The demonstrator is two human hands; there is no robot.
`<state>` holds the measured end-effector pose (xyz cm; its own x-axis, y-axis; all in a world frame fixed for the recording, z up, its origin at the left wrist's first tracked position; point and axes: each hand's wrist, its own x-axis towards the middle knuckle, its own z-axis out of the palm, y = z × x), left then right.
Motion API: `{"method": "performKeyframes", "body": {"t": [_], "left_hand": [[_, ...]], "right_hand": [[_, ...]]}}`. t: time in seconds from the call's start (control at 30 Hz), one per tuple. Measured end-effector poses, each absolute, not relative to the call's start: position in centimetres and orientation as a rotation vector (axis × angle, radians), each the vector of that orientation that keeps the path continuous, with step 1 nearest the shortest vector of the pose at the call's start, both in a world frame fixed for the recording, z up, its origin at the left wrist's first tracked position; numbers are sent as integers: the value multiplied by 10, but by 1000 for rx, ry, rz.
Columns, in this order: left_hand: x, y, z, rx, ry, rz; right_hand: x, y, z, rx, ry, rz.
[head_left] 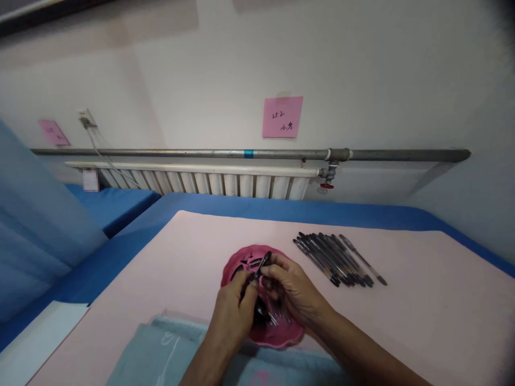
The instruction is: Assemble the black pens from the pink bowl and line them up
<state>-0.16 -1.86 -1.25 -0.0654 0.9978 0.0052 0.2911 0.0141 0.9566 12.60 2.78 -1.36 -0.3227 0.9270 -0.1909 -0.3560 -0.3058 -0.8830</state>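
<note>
Above a pink scalloped bowl (281, 340), both of my hands meet on one dark pen (264, 261), which tilts up to the right. My left hand (235, 303) is closed around its lower part. The thumb and fingers of my right hand (295, 284) pinch it near the upper end. Inside the bowl lie black pen parts (260, 311) and some thin clear pieces, partly covered by my hands. To the right of the bowl, a row of several black-capped clear pens (332, 260) lies side by side on the pink sheet (193, 252).
A folded blue-grey cloth (156, 343) lies at the near edge, under my forearms. White paper (44, 327) rests at the left. Behind the blue bed edge (281, 206) are a white radiator (229, 182), a metal pipe (193, 153) and a red valve handle (326, 186). A blue curtain (36, 236) hangs left.
</note>
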Motion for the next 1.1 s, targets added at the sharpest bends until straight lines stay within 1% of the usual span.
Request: {"method": "performKeyframes", "body": {"t": [0.1, 0.2, 0.33, 0.43, 0.6, 0.8, 0.87, 1.0, 1.1], "left_hand": [[-2, -18, -16, 1246, 1397, 1200], [-3, -16, -20, 971, 1249, 1331], [1, -17, -19, 647, 992, 1417], [8, -19, -12, 516, 910, 1412], [15, -24, -6, 423, 898, 1409], [12, -21, -5, 456, 967, 1378], [9, -20, -5, 456, 998, 1357], [7, -21, -6, 465, 1011, 1309], [7, -21, -7, 505, 1007, 1276]], "right_hand": [[125, 24, -13, -978, -1010, 1747], [124, 20, -10, -1056, -1177, 1656], [121, 13, -9, -1096, -1443, 1391], [120, 8, -11, -1082, -1544, 1206], [117, 0, -12, -1002, -1612, 1248], [144, 7, 1, -1044, -1495, 1229], [170, 18, 3, -1186, -1500, 1047], [228, 45, -6, -1559, -1628, 497], [252, 56, -19, -1748, -1840, 256]]}}
